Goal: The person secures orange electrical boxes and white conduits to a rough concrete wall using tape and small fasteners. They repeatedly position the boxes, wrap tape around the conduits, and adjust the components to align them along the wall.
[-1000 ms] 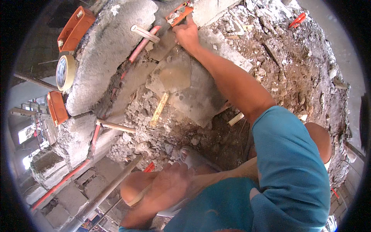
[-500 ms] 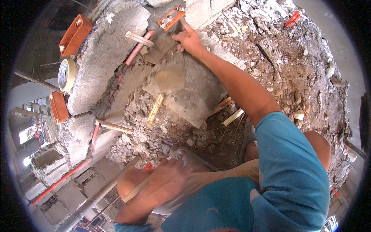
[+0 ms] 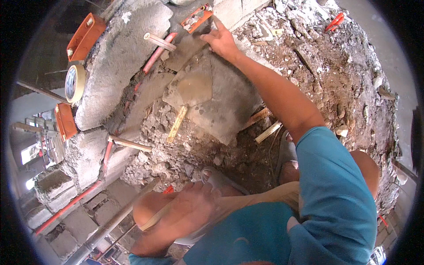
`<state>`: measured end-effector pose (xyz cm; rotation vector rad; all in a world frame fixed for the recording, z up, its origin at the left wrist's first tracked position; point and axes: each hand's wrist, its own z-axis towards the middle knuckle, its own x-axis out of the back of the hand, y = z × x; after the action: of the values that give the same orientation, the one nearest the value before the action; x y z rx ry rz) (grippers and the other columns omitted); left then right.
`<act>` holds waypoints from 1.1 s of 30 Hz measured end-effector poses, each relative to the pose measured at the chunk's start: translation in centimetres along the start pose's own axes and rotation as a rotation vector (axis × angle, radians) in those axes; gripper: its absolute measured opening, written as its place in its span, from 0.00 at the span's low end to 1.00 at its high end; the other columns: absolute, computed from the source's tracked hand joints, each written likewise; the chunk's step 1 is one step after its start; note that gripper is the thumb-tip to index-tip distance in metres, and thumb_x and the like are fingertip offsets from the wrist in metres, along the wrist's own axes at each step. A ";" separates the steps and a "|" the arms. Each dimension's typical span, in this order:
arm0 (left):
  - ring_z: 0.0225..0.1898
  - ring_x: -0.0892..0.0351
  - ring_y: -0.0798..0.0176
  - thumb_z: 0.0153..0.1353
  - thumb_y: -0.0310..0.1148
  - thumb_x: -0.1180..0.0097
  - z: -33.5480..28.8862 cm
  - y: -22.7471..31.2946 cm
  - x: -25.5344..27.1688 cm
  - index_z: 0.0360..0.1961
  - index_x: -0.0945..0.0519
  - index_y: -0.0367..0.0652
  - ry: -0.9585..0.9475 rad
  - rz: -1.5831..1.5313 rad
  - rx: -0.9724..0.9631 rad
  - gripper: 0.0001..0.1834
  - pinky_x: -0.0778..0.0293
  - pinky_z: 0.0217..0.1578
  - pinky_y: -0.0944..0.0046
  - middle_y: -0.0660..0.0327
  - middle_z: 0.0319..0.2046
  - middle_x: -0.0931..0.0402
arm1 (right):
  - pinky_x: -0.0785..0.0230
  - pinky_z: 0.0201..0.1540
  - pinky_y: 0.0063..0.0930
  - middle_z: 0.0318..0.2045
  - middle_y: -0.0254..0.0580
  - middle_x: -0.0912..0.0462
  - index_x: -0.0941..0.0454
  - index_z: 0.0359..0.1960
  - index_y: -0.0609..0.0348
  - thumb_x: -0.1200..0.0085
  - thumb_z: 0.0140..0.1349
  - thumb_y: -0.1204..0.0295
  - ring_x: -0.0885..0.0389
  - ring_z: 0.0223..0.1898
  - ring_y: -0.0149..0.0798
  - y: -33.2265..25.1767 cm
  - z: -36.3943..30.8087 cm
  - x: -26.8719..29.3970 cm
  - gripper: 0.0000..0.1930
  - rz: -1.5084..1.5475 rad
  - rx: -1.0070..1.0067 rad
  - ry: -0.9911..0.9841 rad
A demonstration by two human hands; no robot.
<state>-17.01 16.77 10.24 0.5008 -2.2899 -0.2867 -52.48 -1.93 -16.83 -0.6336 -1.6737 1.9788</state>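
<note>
There, right hand slid back, leaving orange box unheld at twelve o'clock; empty, index out near box's two-o'clock end, others loosely curled; left hand near six, grip unclear

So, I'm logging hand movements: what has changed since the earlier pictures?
The right hand has drawn back slightly rightward from the near side of the orange box; its index finger points toward the box's right end, contact unclear. The left hand stays by the left knee; the tape roll stays put.
</note>
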 end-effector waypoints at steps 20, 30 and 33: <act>0.54 0.18 0.45 0.66 0.37 0.41 0.1 -1.6 -1.2 0.56 0.19 0.39 0.049 -0.069 0.009 0.20 0.21 0.56 0.47 0.48 0.48 0.18 | 0.26 0.37 0.24 0.31 0.32 0.17 0.28 0.74 0.62 0.26 0.64 0.60 0.21 0.32 0.26 2.2 1.5 0.5 0.39 0.069 -0.007 0.073; 0.51 0.17 0.45 0.67 0.47 0.36 1.1 -4.6 -0.7 0.57 0.18 0.40 0.128 -0.062 0.080 0.25 0.21 0.54 0.47 0.51 0.45 0.17 | 0.22 0.40 0.38 0.27 0.49 0.12 0.12 0.39 0.61 0.33 0.67 0.51 0.15 0.29 0.45 -1.7 3.4 5.4 0.22 -0.620 0.250 0.159; 0.50 0.17 0.47 0.65 0.45 0.36 1.9 -3.2 -0.3 0.53 0.18 0.40 0.137 -0.024 0.050 0.22 0.21 0.53 0.48 0.52 0.44 0.18 | 0.21 0.43 0.47 0.31 0.55 0.12 0.13 0.37 0.61 0.35 0.66 0.51 0.13 0.34 0.56 -1.6 2.3 5.5 0.21 -0.656 0.189 0.082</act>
<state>-17.36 14.18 7.59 0.5563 -2.1637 -0.2010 -58.08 -0.07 -15.12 -0.0685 -1.3847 1.5739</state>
